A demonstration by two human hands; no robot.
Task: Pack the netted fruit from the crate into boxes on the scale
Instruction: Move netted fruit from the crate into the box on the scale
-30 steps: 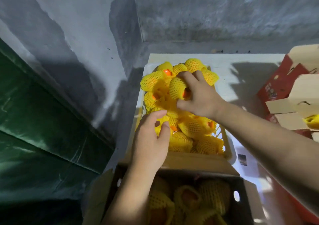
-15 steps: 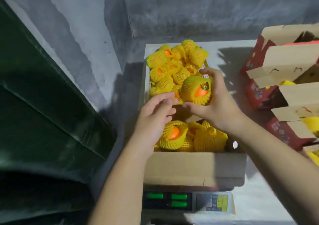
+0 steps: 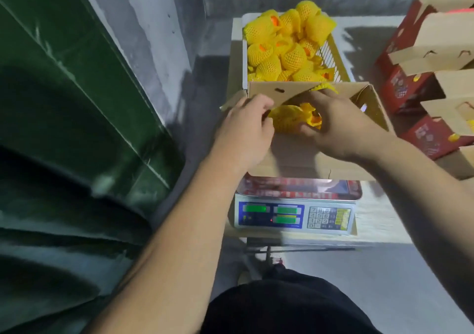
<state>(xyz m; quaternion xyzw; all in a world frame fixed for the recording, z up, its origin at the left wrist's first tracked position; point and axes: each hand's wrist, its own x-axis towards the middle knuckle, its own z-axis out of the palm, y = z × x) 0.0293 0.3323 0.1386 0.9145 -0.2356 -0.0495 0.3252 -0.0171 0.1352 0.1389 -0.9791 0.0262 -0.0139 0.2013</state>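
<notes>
Head view, hands: left hand (image 3: 246,126) and right hand (image 3: 338,126) are meeting over the open cardboard box (image 3: 295,159), both curling around one netted fruit (image 3: 292,118).
Grip: right hand is grasping the fruit's right side, thumb beneath; left hand's fingertips are pinching the yellow netting at its left edge.
Fruit position: it is hanging inside the box mouth, below the rear flap.
Box: it is sitting on the scale (image 3: 295,217), whose green displays are glowing.
Crate: the white crate (image 3: 331,56) is standing just behind the box, holding a heap of yellow-netted fruit (image 3: 287,46).
Right side: red-and-tan cartons (image 3: 423,77) are standing stacked, flaps open.
</notes>
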